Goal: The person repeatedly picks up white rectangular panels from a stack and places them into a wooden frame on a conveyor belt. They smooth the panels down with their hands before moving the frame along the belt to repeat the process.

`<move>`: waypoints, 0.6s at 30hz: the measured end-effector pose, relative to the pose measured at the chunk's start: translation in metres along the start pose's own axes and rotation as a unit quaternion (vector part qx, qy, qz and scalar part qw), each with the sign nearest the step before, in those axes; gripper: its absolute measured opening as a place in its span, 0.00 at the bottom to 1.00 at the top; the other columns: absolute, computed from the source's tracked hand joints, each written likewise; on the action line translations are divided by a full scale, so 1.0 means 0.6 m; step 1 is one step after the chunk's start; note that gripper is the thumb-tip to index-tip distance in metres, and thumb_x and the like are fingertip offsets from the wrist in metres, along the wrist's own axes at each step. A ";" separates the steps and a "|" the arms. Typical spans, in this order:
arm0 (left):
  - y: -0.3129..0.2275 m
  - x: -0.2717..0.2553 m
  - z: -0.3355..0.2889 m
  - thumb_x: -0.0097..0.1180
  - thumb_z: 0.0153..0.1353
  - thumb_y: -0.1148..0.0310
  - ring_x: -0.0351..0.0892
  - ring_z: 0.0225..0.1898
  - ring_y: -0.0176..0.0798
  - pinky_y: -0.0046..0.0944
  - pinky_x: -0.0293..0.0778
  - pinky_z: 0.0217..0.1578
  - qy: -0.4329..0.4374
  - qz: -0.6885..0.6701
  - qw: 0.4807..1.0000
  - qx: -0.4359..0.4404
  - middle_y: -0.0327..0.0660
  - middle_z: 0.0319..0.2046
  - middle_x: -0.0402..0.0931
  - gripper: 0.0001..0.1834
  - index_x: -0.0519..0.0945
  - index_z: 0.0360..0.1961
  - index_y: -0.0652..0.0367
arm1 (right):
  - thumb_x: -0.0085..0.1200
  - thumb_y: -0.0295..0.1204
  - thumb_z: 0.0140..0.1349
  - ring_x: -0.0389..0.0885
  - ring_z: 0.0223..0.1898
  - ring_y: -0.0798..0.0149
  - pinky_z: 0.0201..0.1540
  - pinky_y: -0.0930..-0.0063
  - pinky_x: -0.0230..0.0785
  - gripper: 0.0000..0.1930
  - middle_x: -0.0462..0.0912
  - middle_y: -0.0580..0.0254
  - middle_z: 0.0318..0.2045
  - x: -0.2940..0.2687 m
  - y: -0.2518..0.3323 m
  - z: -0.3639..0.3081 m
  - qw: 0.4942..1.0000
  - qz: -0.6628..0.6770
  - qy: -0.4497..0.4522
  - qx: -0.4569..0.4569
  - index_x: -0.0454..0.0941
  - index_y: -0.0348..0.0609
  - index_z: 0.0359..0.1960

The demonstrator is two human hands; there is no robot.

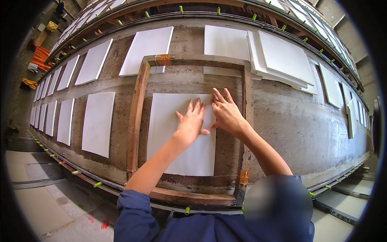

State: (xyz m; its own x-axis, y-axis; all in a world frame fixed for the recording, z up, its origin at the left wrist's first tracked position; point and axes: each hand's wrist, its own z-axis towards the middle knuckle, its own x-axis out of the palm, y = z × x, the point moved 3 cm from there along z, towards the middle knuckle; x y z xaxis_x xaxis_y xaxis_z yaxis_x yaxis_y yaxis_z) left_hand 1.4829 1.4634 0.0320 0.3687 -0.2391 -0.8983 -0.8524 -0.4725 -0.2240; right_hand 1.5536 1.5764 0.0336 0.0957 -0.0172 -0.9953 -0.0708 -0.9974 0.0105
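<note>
A white rectangular sheet (pixel 193 161) lies on the long table inside a rectangular wooden frame (pixel 138 117). Orange-brown tape wraps the frame at its far left and near right corners. With fingers spread, my left hand (pixel 191 122) rests on the upper right part of the sheet. My right hand (pixel 227 113) is just to its right, fingers also stretched out, across the sheet's right edge. Neither hand grips anything. My forearms pass over the near part of the frame.
More white sheets (pixel 98 121) lie in rows along the left of the table (pixel 278 117). A stack of them (pixel 286 54) stands beyond the frame's far right corner. Small green pegs (pixel 97 184) line the table's edges. Another table with sheets runs behind.
</note>
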 end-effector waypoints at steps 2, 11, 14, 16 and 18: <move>0.003 -0.002 -0.002 0.65 0.41 0.49 0.38 0.69 0.50 0.73 0.55 0.55 0.007 0.016 1.000 -0.002 0.44 0.68 0.39 0.56 0.48 0.66 0.59 | 0.68 0.48 0.31 0.48 0.68 0.55 0.69 0.52 0.35 0.48 0.65 0.41 0.58 -0.019 0.008 0.004 1.000 -0.004 0.005 0.015 0.66 0.23 0.52; 0.039 0.012 -0.012 0.61 0.50 0.50 0.37 0.69 0.49 0.72 0.47 0.58 -0.106 -0.018 0.991 0.075 0.46 0.68 0.41 0.48 0.50 0.66 0.56 | 0.63 0.46 0.46 0.45 0.68 0.53 0.66 0.45 0.37 0.40 0.56 0.49 0.64 -0.003 -0.007 -0.048 0.991 0.034 -0.076 0.107 0.62 0.41 0.60; 0.109 -0.009 -0.075 0.61 0.51 0.52 0.38 0.69 0.48 0.68 0.39 0.61 -0.262 0.052 0.963 0.029 0.45 0.68 0.43 0.48 0.49 0.67 0.54 | 0.60 0.35 0.52 0.38 0.70 0.51 0.68 0.50 0.33 0.37 0.50 0.48 0.66 -0.025 -0.009 -0.124 0.954 0.049 -0.232 0.185 0.57 0.40 0.63; 0.184 -0.013 -0.131 0.62 0.50 0.54 0.37 0.70 0.48 0.67 0.37 0.62 -0.300 0.059 0.949 -0.078 0.48 0.67 0.43 0.49 0.47 0.67 0.54 | 0.59 0.30 0.53 0.41 0.69 0.50 0.68 0.53 0.36 0.38 0.49 0.46 0.66 -0.005 -0.005 -0.168 0.912 0.182 -0.242 0.278 0.52 0.39 0.64; 0.237 -0.005 -0.166 0.63 0.49 0.66 0.39 0.69 0.52 0.58 0.41 0.65 -0.288 -0.028 0.938 -0.192 0.53 0.67 0.44 0.48 0.47 0.67 0.54 | 0.57 0.26 0.53 0.45 0.67 0.47 0.68 0.56 0.40 0.38 0.51 0.43 0.65 0.013 0.000 -0.200 0.862 0.296 -0.254 0.323 0.49 0.39 0.65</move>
State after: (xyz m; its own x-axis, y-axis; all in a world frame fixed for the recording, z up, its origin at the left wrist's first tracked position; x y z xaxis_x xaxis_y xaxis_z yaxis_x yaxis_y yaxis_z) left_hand 1.3979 1.3123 0.0407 0.0532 0.2401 -0.9693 -0.6002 -0.7681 -0.2232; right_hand 1.6733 1.5680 0.0375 -0.5826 -0.3137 -0.7497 -0.5116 -0.5752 0.6383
